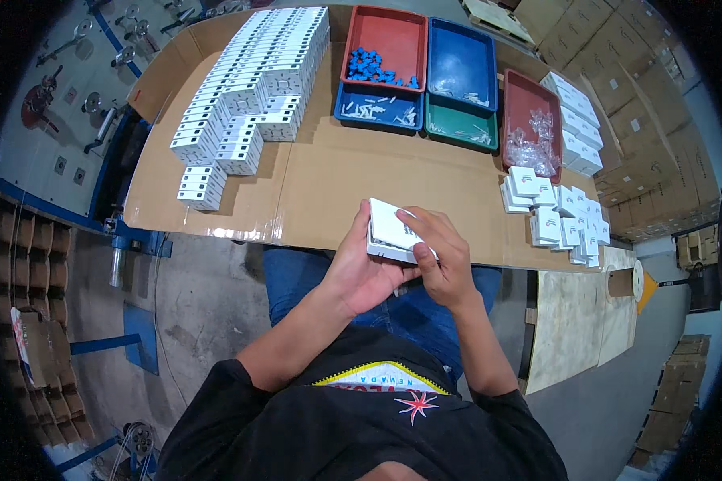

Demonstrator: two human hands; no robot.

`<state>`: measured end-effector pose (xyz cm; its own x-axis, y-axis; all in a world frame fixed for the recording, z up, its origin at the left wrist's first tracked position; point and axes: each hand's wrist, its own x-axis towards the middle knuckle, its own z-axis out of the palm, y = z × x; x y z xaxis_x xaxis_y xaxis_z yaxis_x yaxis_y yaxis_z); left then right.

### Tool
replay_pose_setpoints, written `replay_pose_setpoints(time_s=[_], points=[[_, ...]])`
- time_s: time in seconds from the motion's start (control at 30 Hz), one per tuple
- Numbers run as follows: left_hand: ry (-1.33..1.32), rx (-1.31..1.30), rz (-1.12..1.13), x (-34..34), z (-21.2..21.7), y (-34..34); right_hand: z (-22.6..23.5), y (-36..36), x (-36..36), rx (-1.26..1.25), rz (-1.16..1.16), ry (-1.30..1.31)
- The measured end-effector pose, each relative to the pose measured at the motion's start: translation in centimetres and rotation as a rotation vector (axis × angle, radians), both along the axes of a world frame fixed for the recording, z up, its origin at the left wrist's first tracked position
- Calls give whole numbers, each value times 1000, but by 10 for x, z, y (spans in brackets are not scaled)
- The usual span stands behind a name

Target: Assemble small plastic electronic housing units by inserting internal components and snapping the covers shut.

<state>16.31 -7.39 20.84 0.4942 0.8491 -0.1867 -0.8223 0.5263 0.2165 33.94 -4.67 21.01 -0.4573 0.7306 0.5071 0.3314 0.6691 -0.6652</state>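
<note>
At the desk's (321, 192) near edge, a white box (389, 224) is clasped by the left hand (354, 276) and right hand (445, 256). White units (256, 76) are stacked far left, trays (386, 28) grouped far centre, small boxes (545, 227) piled at right. The box's underside is partly hidden by fingers; the green tray's (457, 119) pieces cannot be made out.

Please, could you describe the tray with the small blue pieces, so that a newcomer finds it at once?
Start at the cardboard tabletop and look to its far edge, just right of the long rows of white pieces. There, a red tray lies left of a blue tray. Unlike the other red tray, farther right, with clear plastic in it, this one holds small blue pieces.
</note>
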Motion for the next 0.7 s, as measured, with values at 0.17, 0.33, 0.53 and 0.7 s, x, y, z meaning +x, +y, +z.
replay_pose_setpoints(time_s=[0.17, 0.33, 0.53, 0.7], points=[[289, 29, 121, 6, -6, 3, -9, 2, -4, -203, -10, 69], [932, 615, 505, 6, -26, -5, 16, 0, -5, -596, 120, 464], [1396, 1114, 589, -10, -37, 7, 23, 0, -15, -901, 89, 400], [1337, 910, 834, 4, -44, 13, 9, -4, -37, -651, 40, 304]])
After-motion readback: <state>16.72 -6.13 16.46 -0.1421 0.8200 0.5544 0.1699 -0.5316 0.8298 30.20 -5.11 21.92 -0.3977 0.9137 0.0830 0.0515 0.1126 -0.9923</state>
